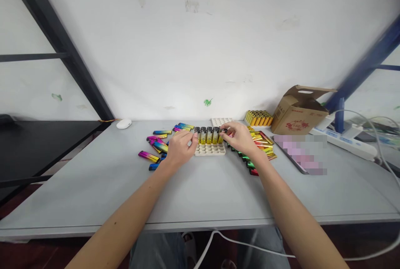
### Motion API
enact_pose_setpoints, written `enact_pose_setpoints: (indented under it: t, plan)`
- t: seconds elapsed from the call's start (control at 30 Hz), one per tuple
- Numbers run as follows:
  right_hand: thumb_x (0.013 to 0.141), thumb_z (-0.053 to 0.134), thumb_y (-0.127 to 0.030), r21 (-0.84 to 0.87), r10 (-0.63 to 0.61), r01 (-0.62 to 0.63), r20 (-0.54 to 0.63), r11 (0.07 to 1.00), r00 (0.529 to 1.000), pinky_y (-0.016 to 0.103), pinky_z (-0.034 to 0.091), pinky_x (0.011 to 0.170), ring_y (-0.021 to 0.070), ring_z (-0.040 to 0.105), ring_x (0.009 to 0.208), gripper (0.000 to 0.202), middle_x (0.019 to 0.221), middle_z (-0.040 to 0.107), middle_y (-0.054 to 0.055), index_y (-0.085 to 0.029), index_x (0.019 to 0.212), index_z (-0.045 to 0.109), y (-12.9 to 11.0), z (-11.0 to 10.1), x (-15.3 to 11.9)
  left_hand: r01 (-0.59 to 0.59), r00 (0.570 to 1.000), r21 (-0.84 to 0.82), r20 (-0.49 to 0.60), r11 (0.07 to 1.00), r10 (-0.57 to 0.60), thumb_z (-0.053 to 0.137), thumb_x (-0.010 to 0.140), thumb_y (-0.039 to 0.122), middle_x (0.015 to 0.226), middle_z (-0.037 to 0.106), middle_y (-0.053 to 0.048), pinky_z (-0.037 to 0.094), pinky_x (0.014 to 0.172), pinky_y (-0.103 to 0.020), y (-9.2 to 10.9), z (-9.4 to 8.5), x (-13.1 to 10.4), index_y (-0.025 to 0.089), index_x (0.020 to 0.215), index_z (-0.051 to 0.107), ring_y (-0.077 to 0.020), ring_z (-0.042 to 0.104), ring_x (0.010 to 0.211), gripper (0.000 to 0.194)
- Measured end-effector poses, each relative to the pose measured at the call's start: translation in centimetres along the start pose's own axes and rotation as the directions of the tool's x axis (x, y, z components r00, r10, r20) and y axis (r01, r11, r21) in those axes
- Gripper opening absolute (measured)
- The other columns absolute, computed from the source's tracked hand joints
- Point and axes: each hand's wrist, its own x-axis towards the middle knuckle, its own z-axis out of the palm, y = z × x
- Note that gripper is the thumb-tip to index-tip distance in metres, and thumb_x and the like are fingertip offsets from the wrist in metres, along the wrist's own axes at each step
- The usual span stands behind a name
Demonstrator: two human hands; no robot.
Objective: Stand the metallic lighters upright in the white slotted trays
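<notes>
A pale moulded tray (210, 151) with rows of holes stands in the middle of the table. Along its back row, several yellow see-through lighters (209, 136) with black tops stand upright. My left hand (181, 149) has its thumb and fingers closed around the lighter at the row's left end. At the right end, my right hand (239, 136) pinches another lighter, its black top showing between the fingertips. Loose shiny blue, pink and gold lighter sleeves (149, 156) lie in a heap beside my left hand. Green and red ones (250, 164) lie partly under my right wrist.
Gold pieces (270, 156) are piled right of my right hand. Behind are a second pale tray (221, 121), a filled tray of yellow lighters (259, 118) and an open cardboard box (295, 121). A phone-like slab (298, 156), power strip (346, 143) and white case (124, 124) lie about.
</notes>
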Motion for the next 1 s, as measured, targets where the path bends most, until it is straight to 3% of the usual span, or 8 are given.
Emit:
enact_pose_setpoints:
  t: [0.1, 0.27, 0.4, 0.57, 0.7, 0.83, 1.0]
  plan:
    - [0.078, 0.065, -0.028, 0.021, 0.033, -0.033, 0.000, 0.999, 0.999, 0.033, 0.048, 0.072, 0.0158, 0.062, 0.067, 0.023, 0.095, 0.071, 0.004, -0.020, 0.100, 0.067, 0.1, 0.0, 0.0, 0.035, 0.999, 0.020, 0.017, 0.999, -0.035, 0.042, 0.095, 0.023, 0.056, 0.044, 0.001, 0.036, 0.058, -0.028, -0.3, 0.0, 0.0, 0.021, 0.057, 0.039, -0.0146, 0.044, 0.058, 0.037]
    - [0.079, 0.065, -0.030, 0.005, 0.060, -0.060, 0.014, 0.998, 0.998, 0.035, 0.049, 0.071, 0.0170, 0.061, 0.064, 0.018, 0.076, 0.067, 0.001, -0.020, 0.094, 0.067, 0.4, -0.1, 0.0, 0.106, 0.994, 0.033, 0.037, 0.994, -0.107, 0.042, 0.094, 0.024, 0.064, 0.054, -0.001, 0.042, 0.067, -0.031, -0.7, 0.1, 0.0, 0.021, 0.065, 0.050, -0.0175, 0.052, 0.068, 0.030]
    - [0.079, 0.064, -0.029, 0.001, -0.012, 0.012, -0.024, 1.000, 1.000, 0.036, 0.051, 0.077, 0.0183, 0.063, 0.076, 0.016, 0.104, 0.064, 0.007, -0.022, 0.093, 0.068, 0.2, 0.2, -0.1, 0.219, 0.971, 0.020, 0.091, 0.975, -0.220, 0.044, 0.093, 0.025, 0.096, 0.063, -0.007, 0.047, 0.084, -0.036, -0.5, 0.4, -0.2, 0.019, 0.095, 0.060, -0.0216, 0.059, 0.093, 0.017]
    - [0.085, 0.058, -0.033, -0.051, -0.087, 0.081, -0.126, 0.995, 0.988, 0.042, 0.045, 0.099, 0.0269, 0.057, 0.112, 0.032, 0.124, 0.056, 0.012, -0.021, 0.115, 0.061, -0.2, 1.1, -0.2, 0.289, 0.932, 0.041, 0.218, 0.956, -0.291, 0.046, 0.093, 0.033, 0.135, 0.051, -0.017, 0.042, 0.103, -0.047, 0.1, 1.0, -0.8, 0.016, 0.133, 0.044, -0.0299, 0.048, 0.127, 0.044]
    - [0.089, 0.053, -0.037, -0.104, -0.115, 0.114, -0.002, 0.988, 0.993, 0.047, 0.037, 0.108, 0.0298, 0.046, 0.129, 0.046, 0.136, 0.051, 0.015, -0.019, 0.131, 0.050, -0.2, 2.1, -0.4, 0.248, 0.919, 0.040, 0.305, 0.968, -0.248, 0.047, 0.093, 0.039, 0.154, 0.034, -0.016, 0.036, 0.111, -0.051, 0.5, 1.1, -1.1, 0.019, 0.145, 0.034, -0.0325, 0.034, 0.141, 0.057]
    - [0.089, 0.052, -0.038, -0.123, -0.094, 0.110, 0.127, 0.986, 0.987, 0.047, 0.039, 0.106, 0.0303, 0.048, 0.127, 0.055, 0.138, 0.050, 0.016, -0.017, 0.139, 0.042, 0.0, 2.9, -0.8, 0.207, 0.907, 0.025, 0.370, 0.978, -0.201, 0.047, 0.093, 0.040, 0.155, 0.034, -0.012, 0.034, 0.114, -0.049, 0.8, 1.0, -1.0, 0.021, 0.145, 0.037, -0.0301, 0.032, 0.143, 0.057]
    - [0.091, 0.050, -0.039, -0.122, -0.065, 0.082, 0.140, 0.989, 0.988, 0.046, 0.042, 0.103, 0.0300, 0.050, 0.124, 0.054, 0.133, 0.052, 0.017, -0.016, 0.139, 0.041, 0.1, 3.1, -0.8, 0.203, 0.902, 0.039, 0.383, 0.978, -0.202, 0.047, 0.093, 0.038, 0.154, 0.036, -0.013, 0.034, 0.114, -0.049, 0.9, 0.9, -0.9, 0.018, 0.144, 0.039, -0.0295, 0.033, 0.142, 0.055]
